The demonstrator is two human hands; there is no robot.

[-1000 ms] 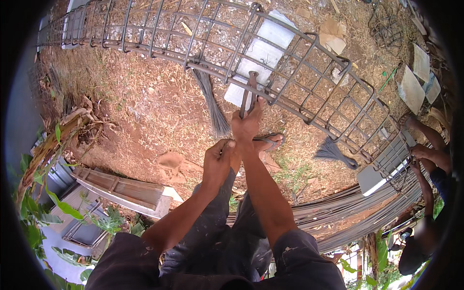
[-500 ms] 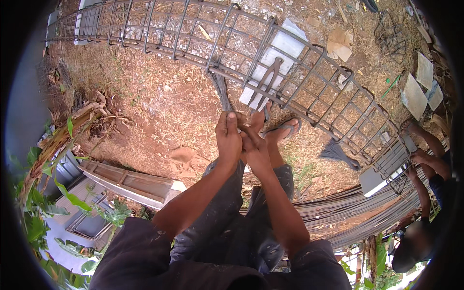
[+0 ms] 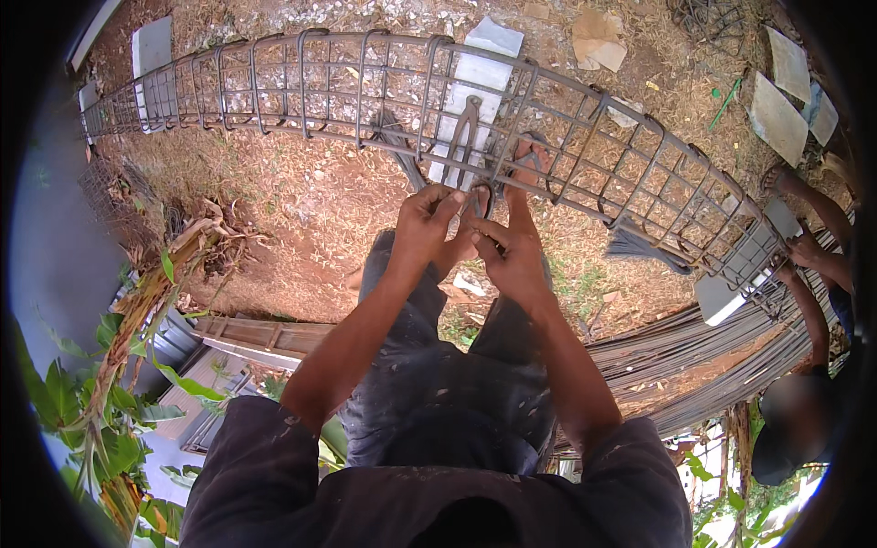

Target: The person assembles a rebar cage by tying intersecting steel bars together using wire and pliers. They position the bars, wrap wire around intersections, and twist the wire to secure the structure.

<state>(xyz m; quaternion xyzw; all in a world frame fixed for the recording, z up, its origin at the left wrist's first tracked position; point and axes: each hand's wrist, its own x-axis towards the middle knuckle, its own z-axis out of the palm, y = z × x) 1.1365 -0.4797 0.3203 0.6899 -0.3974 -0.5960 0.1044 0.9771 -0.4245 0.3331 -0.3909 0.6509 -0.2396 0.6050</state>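
Left hand [image 3: 422, 226] and right hand [image 3: 512, 260] both have curled fingers, can't tell if either grip's closed on anything. Cage [image 3: 427, 96] spans the upper frame, pincers [image 3: 470, 117] upper centre. Bump it and the pincers could slip toward that foot [image 3: 532, 163], ouch.

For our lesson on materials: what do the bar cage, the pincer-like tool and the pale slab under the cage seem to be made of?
The bar cage: probably steel, dull grey-brown; its slender bars bend into tight hooks.
The pincer-like tool: likely metal, dark and worn, with slim, bare-looking handles.
The pale slab: flat, matte and whitish; perhaps foam, board or stone, but its look leaves this open.
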